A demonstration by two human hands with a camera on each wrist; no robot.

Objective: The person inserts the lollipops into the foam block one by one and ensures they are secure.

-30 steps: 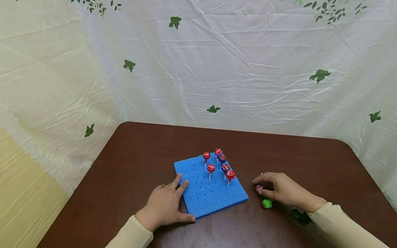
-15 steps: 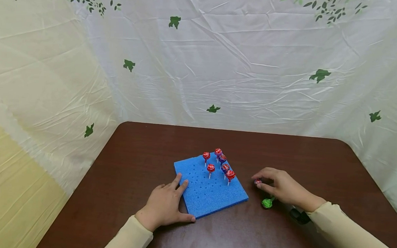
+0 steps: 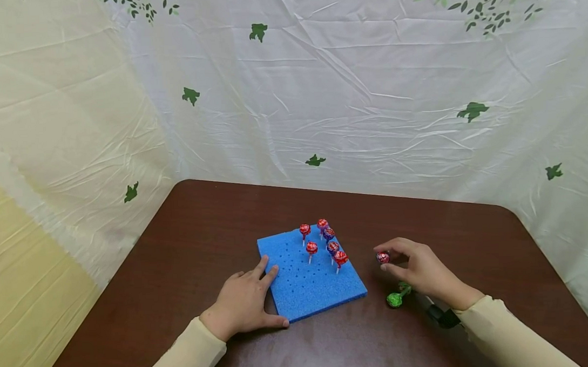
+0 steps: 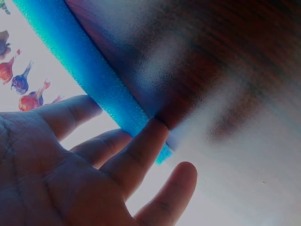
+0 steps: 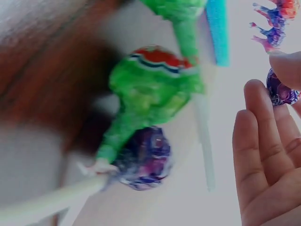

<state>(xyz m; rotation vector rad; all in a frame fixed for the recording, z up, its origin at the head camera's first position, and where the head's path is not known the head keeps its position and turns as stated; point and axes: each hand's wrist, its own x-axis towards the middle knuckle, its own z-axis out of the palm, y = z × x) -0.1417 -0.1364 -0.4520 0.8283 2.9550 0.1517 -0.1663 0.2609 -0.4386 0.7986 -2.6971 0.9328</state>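
My right hand (image 3: 418, 268) pinches a purple-and-red wrapped lollipop (image 3: 383, 257) by its round head, between thumb and fingertips. In the right wrist view this lollipop (image 5: 278, 90) is partly covered by the thumb. My left hand (image 3: 247, 301) lies spread along the left edge of a blue foam board (image 3: 322, 298) dotted with small holes, its fingers touching the board. In the left wrist view its fingers (image 4: 136, 150) reach the board's side (image 4: 94, 63). Several red and purple lollipops, such as the red one (image 3: 341, 257), stand upright in the board's far right part.
Below my right hand lies a green lollipop (image 3: 394, 300) on the brown table (image 3: 217, 218). The right wrist view shows green lollipops (image 5: 148, 92) and a purple one (image 5: 148, 162) close under the wrist. A dark object (image 3: 443, 316) sits by the right sleeve. A white curtain (image 3: 349, 95) hangs behind.
My right hand has moved away from me and up with the purple-and-red lollipop, uncovering more of the green lollipop. The left hand and the board have stayed in place.
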